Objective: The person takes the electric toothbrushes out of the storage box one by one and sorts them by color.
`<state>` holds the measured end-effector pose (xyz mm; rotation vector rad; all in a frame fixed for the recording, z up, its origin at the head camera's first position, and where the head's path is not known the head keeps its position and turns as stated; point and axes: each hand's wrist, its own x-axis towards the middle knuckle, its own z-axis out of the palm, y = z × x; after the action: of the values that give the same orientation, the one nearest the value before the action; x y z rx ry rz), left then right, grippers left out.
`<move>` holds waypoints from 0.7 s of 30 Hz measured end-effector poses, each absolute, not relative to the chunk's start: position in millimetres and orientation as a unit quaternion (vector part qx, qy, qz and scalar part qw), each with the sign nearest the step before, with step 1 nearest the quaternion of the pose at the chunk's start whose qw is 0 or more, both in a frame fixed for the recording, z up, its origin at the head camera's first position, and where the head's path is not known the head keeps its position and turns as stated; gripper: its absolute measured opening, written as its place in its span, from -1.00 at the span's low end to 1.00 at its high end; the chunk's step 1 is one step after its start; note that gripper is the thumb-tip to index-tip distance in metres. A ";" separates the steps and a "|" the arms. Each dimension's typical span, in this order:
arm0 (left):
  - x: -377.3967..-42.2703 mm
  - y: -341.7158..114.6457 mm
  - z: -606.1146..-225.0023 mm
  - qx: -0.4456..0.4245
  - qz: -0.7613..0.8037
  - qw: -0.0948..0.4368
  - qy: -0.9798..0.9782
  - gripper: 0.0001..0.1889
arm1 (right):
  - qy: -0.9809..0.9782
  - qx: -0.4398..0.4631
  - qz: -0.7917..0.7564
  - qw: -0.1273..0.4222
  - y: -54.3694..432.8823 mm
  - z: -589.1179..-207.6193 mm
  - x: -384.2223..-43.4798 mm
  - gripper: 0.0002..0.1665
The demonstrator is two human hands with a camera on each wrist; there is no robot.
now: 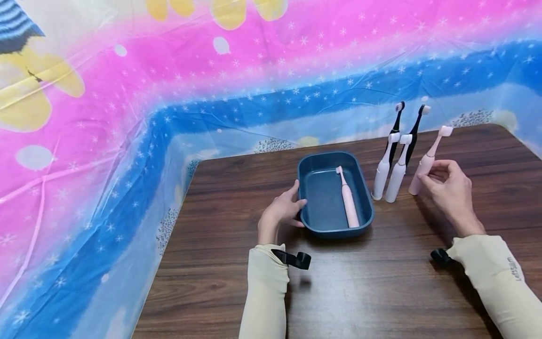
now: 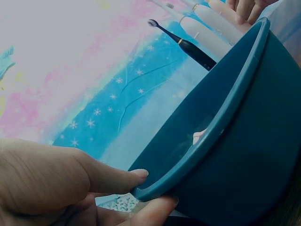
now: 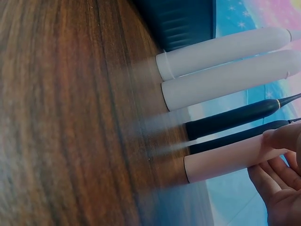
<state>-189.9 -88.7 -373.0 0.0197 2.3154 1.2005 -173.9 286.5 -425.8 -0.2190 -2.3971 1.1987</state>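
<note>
My left hand (image 1: 280, 209) pinches the left rim of a dark blue plastic bin (image 1: 334, 232), thumb over the edge and fingers outside it. Inside lies a pale pink electric toothbrush (image 1: 349, 207), its head toward the far side; the left wrist view shows only a bit of it. My right hand (image 1: 455, 190) holds a second pink electric toothbrush (image 1: 424, 165) by its handle between thumb and fingers. That brush is upright, its base close to the tabletop in the right wrist view (image 3: 221, 162).
Two white electric toothbrushes (image 1: 396, 181) stand upright between the bin and my right hand. Behind them stand two black ones (image 1: 416, 129). All are on a dark wood table (image 1: 211, 263), with a patterned pink and blue cloth (image 1: 254, 70) hanging behind it.
</note>
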 end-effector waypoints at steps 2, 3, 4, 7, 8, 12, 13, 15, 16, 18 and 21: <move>-190.0 -88.6 -372.9 0.006 0.444 0.265 0.856 -0.30 | -0.868 -0.079 0.435 0.226 286.3 -426.2 -173.9 -0.41; -190.0 -88.4 -373.0 0.005 0.444 0.266 0.856 -0.30 | -0.867 -0.078 0.436 0.227 286.1 -426.4 -174.0 -0.41; -190.1 -88.4 -372.9 0.004 0.443 0.266 0.856 -0.30 | -0.867 -0.078 0.435 0.228 286.1 -426.6 -174.0 -0.41; -189.9 -88.4 -372.8 0.004 0.443 0.266 0.856 -0.30 | -0.866 -0.078 0.437 0.230 285.8 -426.8 -174.3 -0.42; -189.8 -88.4 -372.6 0.004 0.443 0.266 0.856 -0.30 | -0.865 -0.077 0.438 0.231 285.6 -426.7 -174.5 -0.42; -189.5 -88.6 -372.1 0.004 0.443 0.265 0.856 -0.30 | -0.863 -0.079 0.440 0.234 284.2 -425.8 -175.2 -0.42; -189.5 -88.7 -372.1 0.005 0.443 0.265 0.857 -0.30 | -0.864 -0.079 0.440 0.234 284.1 -425.5 -175.1 -0.43; -189.8 -88.8 -372.5 0.007 0.441 0.265 0.857 -0.30 | -0.865 -0.080 0.437 0.233 283.9 -424.9 -174.9 -0.43; -190.1 -88.9 -372.8 0.008 0.441 0.265 0.858 -0.30 | -0.866 -0.080 0.436 0.231 284.1 -424.7 -174.7 -0.43; -190.4 -89.0 -372.9 0.009 0.440 0.265 0.858 -0.30 | -0.870 -0.080 0.431 0.227 284.5 -424.4 -174.3 -0.43; -190.0 -89.1 -371.8 0.009 0.440 0.267 0.858 -0.31 | -0.874 -0.077 0.427 0.219 285.6 -425.1 -173.2 -0.41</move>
<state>-190.0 -89.1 -371.8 0.0234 2.3155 1.1867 -173.2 285.6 -425.1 -0.2124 -2.4178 1.1829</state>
